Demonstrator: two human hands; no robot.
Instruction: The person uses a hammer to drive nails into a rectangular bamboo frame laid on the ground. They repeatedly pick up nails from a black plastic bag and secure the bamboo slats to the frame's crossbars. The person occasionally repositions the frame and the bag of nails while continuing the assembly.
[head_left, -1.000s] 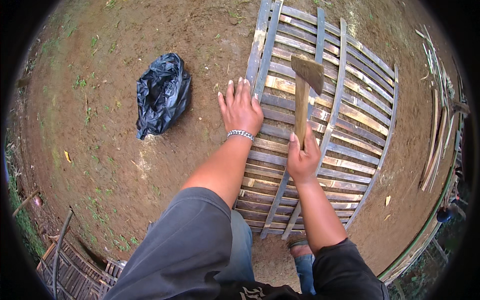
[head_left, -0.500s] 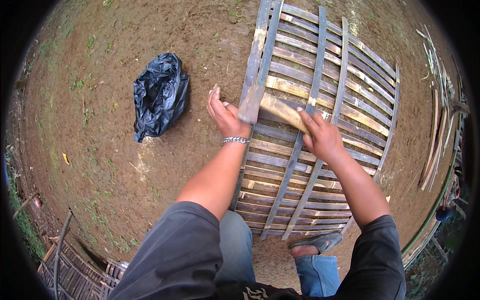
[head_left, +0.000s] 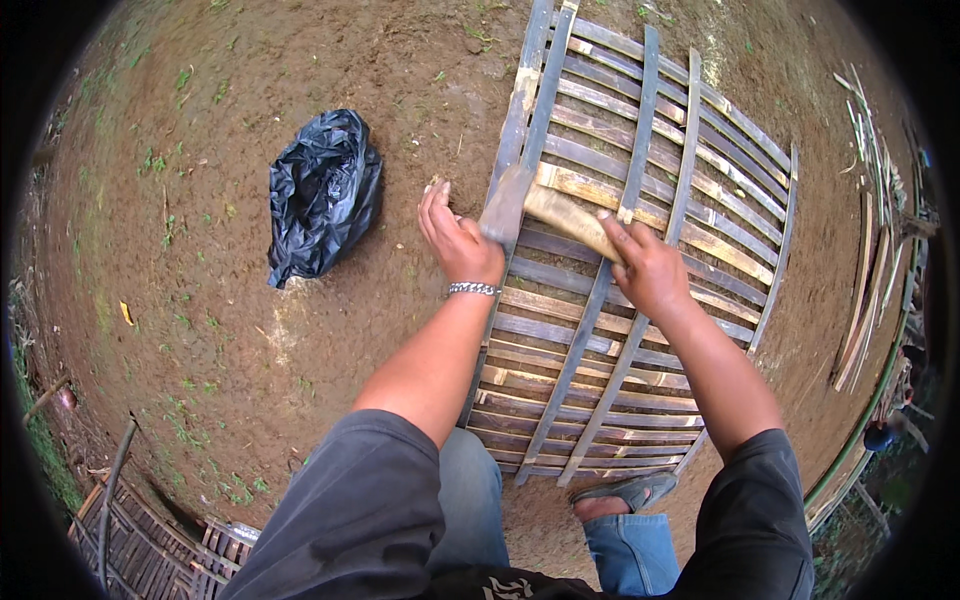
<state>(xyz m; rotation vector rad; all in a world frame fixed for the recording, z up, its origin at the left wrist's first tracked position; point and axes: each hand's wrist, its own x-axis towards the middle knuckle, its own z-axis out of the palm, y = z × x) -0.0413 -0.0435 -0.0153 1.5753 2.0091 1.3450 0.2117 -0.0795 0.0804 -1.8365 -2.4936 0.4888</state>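
Observation:
My right hand [head_left: 652,268] grips the thick pale wooden handle of a hammer [head_left: 575,218]. Motion blurs its broad grey-brown head, which is over the left edge of a slatted bamboo panel [head_left: 640,205]. Close beside that head is my left hand [head_left: 458,238], at the panel's left rail. Some of its fingers stretch upward, while the thumb and index finger bend toward the rail, their tips hidden by the hammer head. Whatever they pinch cannot be made out. Dark long strips cross the panel's many short slats.
A crumpled black plastic bag [head_left: 325,200] sits open on the brown soil to the left. Loose bamboo strips [head_left: 870,260] lie at the far right. My sandalled foot [head_left: 630,492] is by the panel's near end. Another slatted bamboo piece [head_left: 150,545] is at the lower left.
The view has shifted slightly, so the panel and bag appear a little lower. The hammer head stays near my left hand at the rail, blurred in both frames.

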